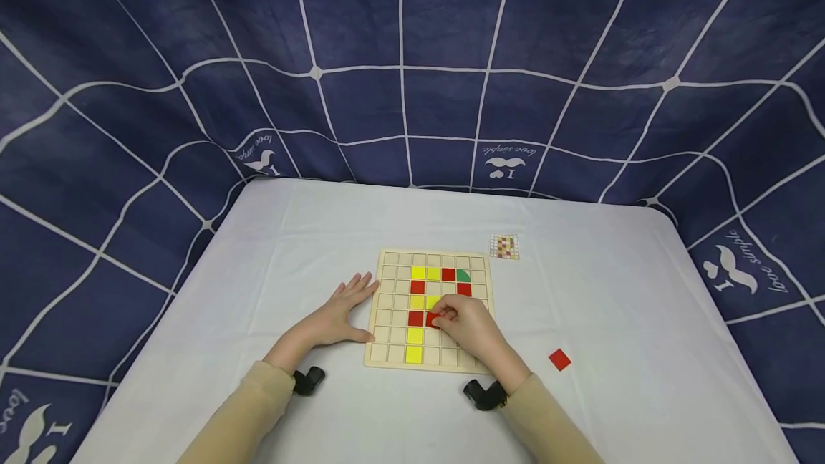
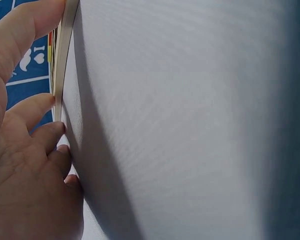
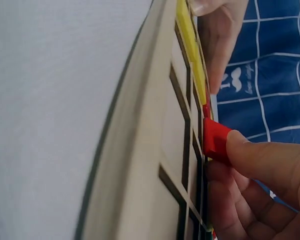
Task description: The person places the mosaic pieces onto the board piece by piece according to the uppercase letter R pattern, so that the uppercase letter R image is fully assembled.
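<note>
A pale wooden grid board [image 1: 379, 353] lies on the white table in the head view. My left hand [image 1: 331, 321] rests at its left edge with fingers spread, thumb and fingertips against the board's side. Between the thumb and fingers of my right hand [image 1: 475, 326] is a red square tile [image 3: 216, 140]. The right wrist view shows this tile tilted over the grid, one edge down at the cells. In the head view it is right beside another red tile [image 1: 415, 319] set in the board. Part of the board's right side is hidden under my right hand.
Yellow tiles [image 1: 414, 355], more red tiles [image 1: 448, 274] and a green quarter-round piece [image 1: 463, 276] sit in the grid. A small pattern card [image 1: 505, 247] lies by the board's far right corner. One loose red tile [image 1: 559, 359] lies to the right on the white cloth [image 1: 619, 292].
</note>
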A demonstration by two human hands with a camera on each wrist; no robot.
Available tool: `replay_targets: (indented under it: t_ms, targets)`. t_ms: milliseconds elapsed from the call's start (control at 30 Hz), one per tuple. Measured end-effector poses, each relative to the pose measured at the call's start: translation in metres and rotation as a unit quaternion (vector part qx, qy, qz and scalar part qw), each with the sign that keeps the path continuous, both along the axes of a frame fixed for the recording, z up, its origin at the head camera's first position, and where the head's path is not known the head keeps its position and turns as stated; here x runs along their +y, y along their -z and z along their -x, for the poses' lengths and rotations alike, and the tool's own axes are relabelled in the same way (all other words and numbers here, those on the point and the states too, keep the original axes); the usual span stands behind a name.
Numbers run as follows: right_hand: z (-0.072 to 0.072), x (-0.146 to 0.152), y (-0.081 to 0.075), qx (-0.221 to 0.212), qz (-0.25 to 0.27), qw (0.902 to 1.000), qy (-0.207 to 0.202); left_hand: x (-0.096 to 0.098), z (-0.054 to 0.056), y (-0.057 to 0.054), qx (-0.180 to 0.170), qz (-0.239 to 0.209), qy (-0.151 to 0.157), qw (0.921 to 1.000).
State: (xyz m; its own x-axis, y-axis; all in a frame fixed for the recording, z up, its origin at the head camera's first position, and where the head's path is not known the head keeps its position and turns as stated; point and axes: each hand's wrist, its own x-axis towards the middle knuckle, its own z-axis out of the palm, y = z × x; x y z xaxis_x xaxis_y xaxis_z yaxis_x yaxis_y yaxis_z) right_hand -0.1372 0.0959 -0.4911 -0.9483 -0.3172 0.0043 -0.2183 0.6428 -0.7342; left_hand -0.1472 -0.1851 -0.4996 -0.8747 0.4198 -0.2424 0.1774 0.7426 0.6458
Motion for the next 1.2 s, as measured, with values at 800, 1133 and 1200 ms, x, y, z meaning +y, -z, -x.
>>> replay_targets:
  t_ms: [800, 1133, 1200]
  targets:
    - [-0.007, 0.008, -0.008, -0.009, -0.005, 0.9999, 0.012, -0.001, 0.0, -0.002, 0.001, -0.001, 0.0, 1.0]
    - [-0.023, 0.069, -0.013, -0.08, 0.004, 0.9943, 0.071, -0.001, 0.0, 0.0, -0.004, -0.005, -0.003, 1.0]
    - [-0.029, 0.08, -0.013, -0.083, -0.007, 0.9934, 0.08, -0.001, 0.0, 0.0, -0.005, -0.004, -0.003, 1.0]
